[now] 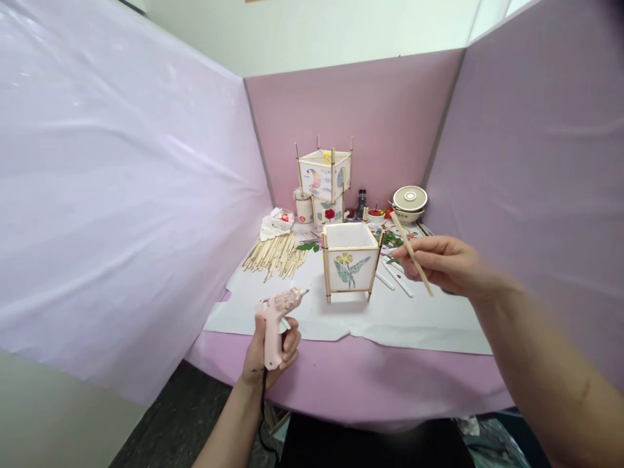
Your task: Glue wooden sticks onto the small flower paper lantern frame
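left hand (271, 348) low centre-left of frame, fingers wrapped tight round the grip of a pink glue gun (275, 316), nozzle aimed up-right toward the lantern (350, 261). cord drops from the gun butt down past the wrist. gun is near the lantern but apart from it, not touching.

right hand (444, 263) centre-right, fingers pinched closed on a thin wooden stick (409, 251), held slanted, top end leaning toward upper left, lower end poking out below the fingers. stick is just beside the lantern's right top corner; contact there hard to tell, looks apart.

lantern sits centre frame on white paper (390, 318), upright on four stick legs, open top, white panels, front panel has a yellow flower print. white paper lies over a pink table (351, 380).

behind it, upper centre: two more finished lanterns stacked (325, 183). left of centre a pile of loose sticks (275, 253). white cup (304, 209) and crumpled bag (276, 223) by the stack. right back: bowl with lid (409, 203), small dark bottle (361, 203), some leaves and bits, a couple of white strips on the paper right of the lantern. pink partition walls (380, 123) all round.

step in hand, as i judge it: frame assembly, with stick picked up and glue gun ready, no glue on the stick that i can see. next move would call for bringing nozzle and stick together, a small dab at the stick end or at the lantern corner, then holding the stick straight against the frame until it sets. needs a steady right hand, nozzle kept off the paper panels.
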A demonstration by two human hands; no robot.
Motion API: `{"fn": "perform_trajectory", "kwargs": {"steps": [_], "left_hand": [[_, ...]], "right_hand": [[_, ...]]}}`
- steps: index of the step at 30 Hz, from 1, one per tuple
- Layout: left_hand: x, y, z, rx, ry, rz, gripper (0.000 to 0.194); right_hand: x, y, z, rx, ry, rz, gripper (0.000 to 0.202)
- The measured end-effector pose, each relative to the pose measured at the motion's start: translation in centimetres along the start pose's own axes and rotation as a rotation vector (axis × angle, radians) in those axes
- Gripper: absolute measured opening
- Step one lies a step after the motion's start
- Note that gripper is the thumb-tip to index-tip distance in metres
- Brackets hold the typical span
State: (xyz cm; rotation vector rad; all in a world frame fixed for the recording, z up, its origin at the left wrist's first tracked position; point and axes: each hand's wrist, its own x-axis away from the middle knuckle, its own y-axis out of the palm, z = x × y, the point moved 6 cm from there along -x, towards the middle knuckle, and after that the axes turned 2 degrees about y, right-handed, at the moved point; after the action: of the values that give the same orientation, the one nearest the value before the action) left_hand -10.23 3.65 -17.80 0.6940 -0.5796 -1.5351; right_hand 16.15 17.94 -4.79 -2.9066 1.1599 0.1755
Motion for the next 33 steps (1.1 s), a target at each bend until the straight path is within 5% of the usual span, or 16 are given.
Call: {"fn": "perform_trajectory", "kwargs": {"steps": [6, 15, 33], "left_hand": [[-0.1, 0.7, 0.7, -0.089, 0.02, -0.011, 0.062], [0.3, 1.2, 0.5, -0.243, 0.047, -0.002, 0.066], [0.3, 2.0, 0.3, -0.549, 0.154, 0.151, 0.061]], "right_hand": [[0.1, 5.8, 4.5, -0.128, 0.193, -0.19, 0.03], [-1.1, 10.5, 8.7, -0.324, 0.34, -0.199, 0.035], [-0.6, 10.7, 9.7, -0.333, 0.359, -0.179, 0.037]]}}
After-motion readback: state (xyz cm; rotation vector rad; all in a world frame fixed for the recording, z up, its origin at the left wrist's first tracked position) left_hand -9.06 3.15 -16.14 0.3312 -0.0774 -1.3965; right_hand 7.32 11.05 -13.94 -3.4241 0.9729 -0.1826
